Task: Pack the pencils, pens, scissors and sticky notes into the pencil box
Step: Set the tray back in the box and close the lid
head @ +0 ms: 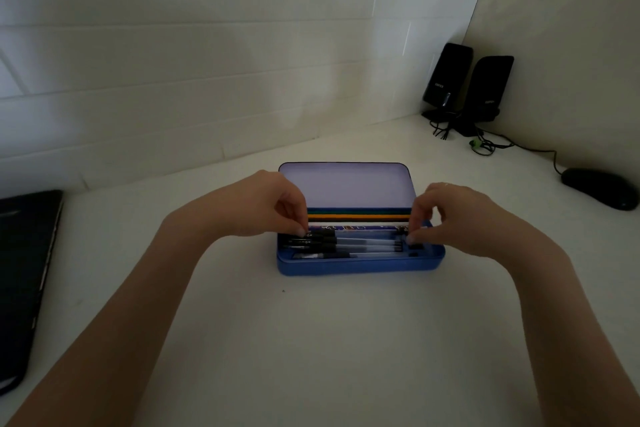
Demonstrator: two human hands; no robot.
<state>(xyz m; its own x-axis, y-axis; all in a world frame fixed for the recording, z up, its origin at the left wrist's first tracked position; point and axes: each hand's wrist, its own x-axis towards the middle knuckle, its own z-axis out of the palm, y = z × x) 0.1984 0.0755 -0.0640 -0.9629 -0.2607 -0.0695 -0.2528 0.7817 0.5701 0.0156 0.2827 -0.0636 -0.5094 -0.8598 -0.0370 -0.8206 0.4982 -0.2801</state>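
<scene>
A blue pencil box (360,267) lies open on the white desk, its pale lid (346,184) standing up at the back. Inside, several clear pens (363,244) with black caps lie side by side lengthwise. Behind them coloured pencils (356,216) lie in a row, green, orange and dark. My left hand (273,204) pinches the left, black-capped end of the rearmost pen. My right hand (446,215) pinches the right end of the same pen at the box's right side. Scissors and sticky notes are not visible.
A dark laptop (24,281) lies at the left edge. Two black speakers (467,87) with cables stand in the far right corner, and a black mouse (599,192) sits at the right. The white wall rises close behind the box.
</scene>
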